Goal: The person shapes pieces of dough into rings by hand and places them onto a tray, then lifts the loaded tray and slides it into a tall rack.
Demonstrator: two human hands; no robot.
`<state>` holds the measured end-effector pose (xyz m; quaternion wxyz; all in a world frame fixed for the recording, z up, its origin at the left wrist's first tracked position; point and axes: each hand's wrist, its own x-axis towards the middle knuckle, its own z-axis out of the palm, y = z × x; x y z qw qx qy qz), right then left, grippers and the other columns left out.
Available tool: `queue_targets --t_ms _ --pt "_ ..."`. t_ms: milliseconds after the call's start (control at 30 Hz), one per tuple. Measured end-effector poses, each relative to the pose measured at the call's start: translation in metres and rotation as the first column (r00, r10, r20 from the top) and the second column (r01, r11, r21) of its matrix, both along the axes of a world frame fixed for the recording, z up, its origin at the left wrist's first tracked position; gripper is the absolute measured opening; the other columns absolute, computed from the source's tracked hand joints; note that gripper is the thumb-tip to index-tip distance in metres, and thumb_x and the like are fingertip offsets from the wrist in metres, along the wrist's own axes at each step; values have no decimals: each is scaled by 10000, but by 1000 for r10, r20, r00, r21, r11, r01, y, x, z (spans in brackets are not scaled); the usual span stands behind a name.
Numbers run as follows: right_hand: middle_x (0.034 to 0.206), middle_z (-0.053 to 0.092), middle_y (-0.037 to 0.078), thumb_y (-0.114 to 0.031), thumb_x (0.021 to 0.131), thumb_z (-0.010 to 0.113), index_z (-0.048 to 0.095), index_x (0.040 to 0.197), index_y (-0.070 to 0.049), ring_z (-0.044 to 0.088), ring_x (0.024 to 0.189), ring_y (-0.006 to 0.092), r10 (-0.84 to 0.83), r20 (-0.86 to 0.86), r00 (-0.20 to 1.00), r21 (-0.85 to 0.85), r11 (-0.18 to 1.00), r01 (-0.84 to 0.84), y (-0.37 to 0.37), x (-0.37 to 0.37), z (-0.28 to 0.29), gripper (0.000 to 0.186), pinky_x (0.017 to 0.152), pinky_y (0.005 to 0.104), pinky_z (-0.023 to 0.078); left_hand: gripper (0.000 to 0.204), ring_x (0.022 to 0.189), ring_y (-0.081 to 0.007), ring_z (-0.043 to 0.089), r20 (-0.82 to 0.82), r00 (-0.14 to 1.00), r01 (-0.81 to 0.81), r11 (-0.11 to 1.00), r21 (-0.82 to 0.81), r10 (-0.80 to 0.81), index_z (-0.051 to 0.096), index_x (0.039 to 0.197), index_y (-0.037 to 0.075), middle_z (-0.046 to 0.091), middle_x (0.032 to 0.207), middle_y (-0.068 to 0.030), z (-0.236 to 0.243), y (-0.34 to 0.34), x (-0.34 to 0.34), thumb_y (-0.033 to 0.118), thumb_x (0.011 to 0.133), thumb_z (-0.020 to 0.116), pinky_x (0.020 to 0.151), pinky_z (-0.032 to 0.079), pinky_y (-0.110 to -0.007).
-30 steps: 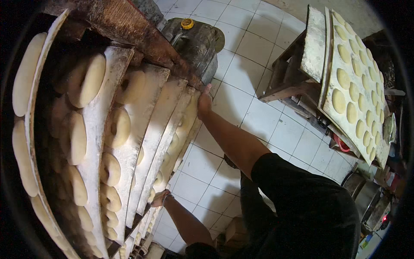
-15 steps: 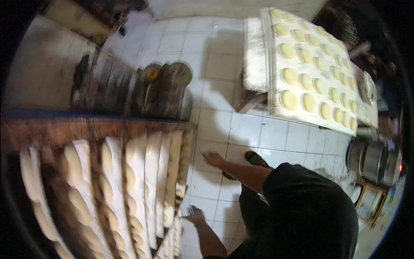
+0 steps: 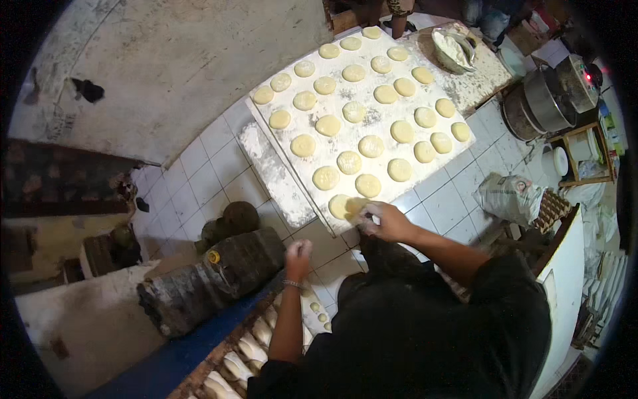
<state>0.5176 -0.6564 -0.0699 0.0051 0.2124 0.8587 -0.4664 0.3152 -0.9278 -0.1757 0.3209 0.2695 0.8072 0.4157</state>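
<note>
A floured board (image 3: 389,149) bears several flat round dough pieces (image 3: 353,112) in loose rows. At its near corner my right hand (image 3: 385,224) is closed with curled fingers, next to a dough round (image 3: 340,206). What those fingers hold, if anything, I cannot make out. My left hand (image 3: 299,256) is loosely closed in front of me, left of the board's corner and apart from it; nothing shows in it. Below my left forearm, long pale dough pieces (image 3: 252,349) lie in a rack (image 3: 212,362).
A bowl of flour (image 3: 453,52) stands beyond the board on a floured table (image 3: 475,83). Dark containers (image 3: 219,266) are at the left. At the right are a metal mixing bowl (image 3: 546,100), a white sack (image 3: 512,198) and egg trays (image 3: 553,211). A person's legs (image 3: 399,20) show at the far edge.
My view has swung from the rack toward the board, now right in front. My hands, previously open with fingers stretched, are now curled; the right one is at the board's near corner.
</note>
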Motion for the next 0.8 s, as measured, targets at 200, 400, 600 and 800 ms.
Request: queue_targets --t_ms 200,400,600,800 --pt "1351 524 188 -106 870 575 538 1307 -27 519 1234 375 -63 -13 998 413 908 63 -16 -67 -52 446 991 478 460 293 868 -165 637 153 960 -236 972 -2 234 650 1107 -49 688 960 -82 56 118 -163 209 970 644 832 507 -307" --pt "1279 540 192 -74 800 631 549 1303 -57 547 1151 386 -337 126 933 344 897 277 -25 -90 -29 510 957 474 474 358 1020 -202 645 31 996 79 971 223 -89 604 1215 -74 677 1143 -136 -1 235 -345 156 946 659 923 509 -333" --pt "1190 591 180 -62 759 662 595 1224 -70 584 1084 383 -638 297 710 371 763 530 -31 -135 -5 470 903 476 496 556 1153 -412 577 -493 686 558 822 -115 -535 577 1356 68 610 1248 -248 5 397 -415 222 843 726 1017 460 -476" --pt "996 687 154 -166 834 696 671 1084 -59 655 943 348 -908 -53 415 204 397 895 -24 -213 36 274 825 448 519 296 937 -368 627 -449 718 605 796 22 -533 657 904 48 679 923 -124 0 396 -464 276 779 799 822 502 -479"
